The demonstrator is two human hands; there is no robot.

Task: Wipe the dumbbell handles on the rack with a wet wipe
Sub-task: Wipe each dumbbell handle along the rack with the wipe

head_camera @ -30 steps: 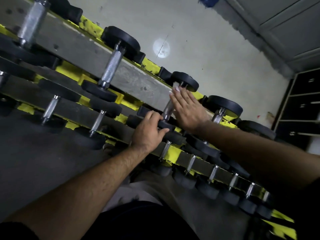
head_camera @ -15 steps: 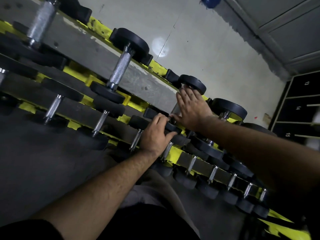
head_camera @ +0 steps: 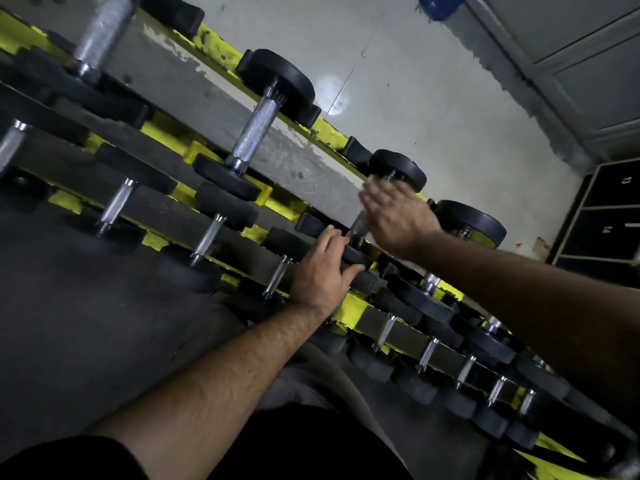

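A head-worn view tilts down over a dumbbell rack [head_camera: 304, 174] with grey steel rails and chipped yellow paint, running from upper left to lower right. At far left, a thick dumbbell [head_camera: 100, 32] shows a knurled silver handle between matte black round weights. Further right, another dumbbell [head_camera: 256, 129] has a cross-hatched metal handle whose long axis slants from lower left up to upper right, a smooth black disc at each end. Lower rails hold smaller dumbbells with slim chrome handles slanting the same way.

At centre, the left hand [head_camera: 322, 271] grasps the near black end disc [head_camera: 356, 254] of a dumbbell, fingers curled over its rim. Just right, the right hand [head_camera: 394, 216] lies over that dumbbell's handle [head_camera: 358, 225], fingers extended and blurred; a pale scrap at the fingertips may be the wet wipe [head_camera: 372, 180], though it is too blurred to confirm. The handle points up and right toward its far disc [head_camera: 401, 168].

At far right stand dark numbered lockers [head_camera: 609, 209] against a grey concrete floor [head_camera: 433, 98].
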